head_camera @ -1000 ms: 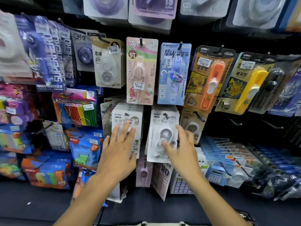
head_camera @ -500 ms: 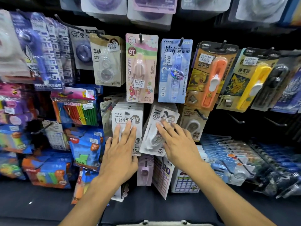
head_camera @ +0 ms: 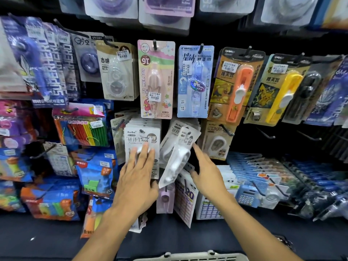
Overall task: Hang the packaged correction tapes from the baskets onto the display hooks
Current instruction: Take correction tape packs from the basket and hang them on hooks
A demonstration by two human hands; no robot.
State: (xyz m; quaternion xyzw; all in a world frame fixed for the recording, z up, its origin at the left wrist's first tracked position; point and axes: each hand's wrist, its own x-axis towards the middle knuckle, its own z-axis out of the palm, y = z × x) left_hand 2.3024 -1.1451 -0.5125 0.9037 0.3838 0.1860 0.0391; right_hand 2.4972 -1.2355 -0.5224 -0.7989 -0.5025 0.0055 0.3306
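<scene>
Only one view on my end: the head cam, wide-angle, worn on the person. It faces forward and slightly down at a dark pegboard display wall (head_camera: 216, 34) of hanging blister-packed stationery, close in. Both bare forearms enter from the bottom edge; left hand (head_camera: 137, 178) and right hand (head_camera: 205, 172) sit mid-frame. Pale grey plastic basket rim (head_camera: 190, 257) clips the bottom edge, right under the camera. Edges bend from lens distortion. No second view, so nothing shared.
</scene>
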